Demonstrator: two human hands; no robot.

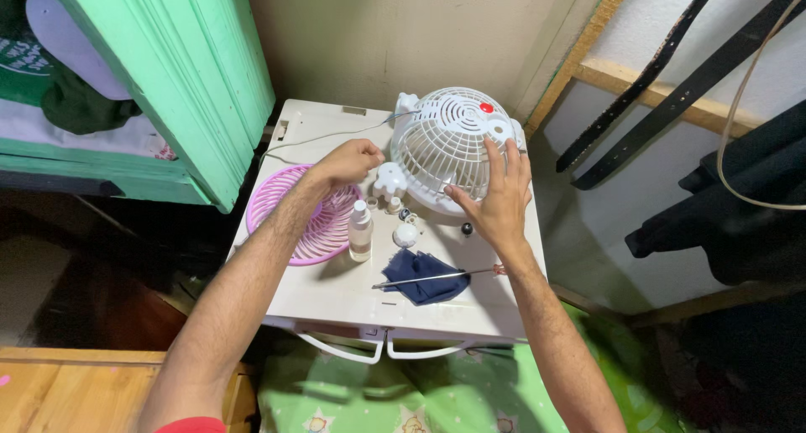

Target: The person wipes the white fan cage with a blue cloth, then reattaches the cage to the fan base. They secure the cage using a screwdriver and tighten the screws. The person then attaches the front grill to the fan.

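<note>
A small white table fan (445,143) lies tilted on a white table top (336,294), its rear grille facing me. My right hand (497,199) rests flat on the lower right of the grille with fingers spread. My left hand (351,161) is closed at the fan's left side, next to its white foot (390,179); I cannot tell what it pinches. A pink round fan grille (290,223) lies under my left forearm.
A small clear bottle (360,231) stands by the pink grille. Small white and dark parts (405,231) lie near the fan. A screwdriver (437,276) rests on a dark blue cloth (424,278). Green wooden door at left, dark clothes at right.
</note>
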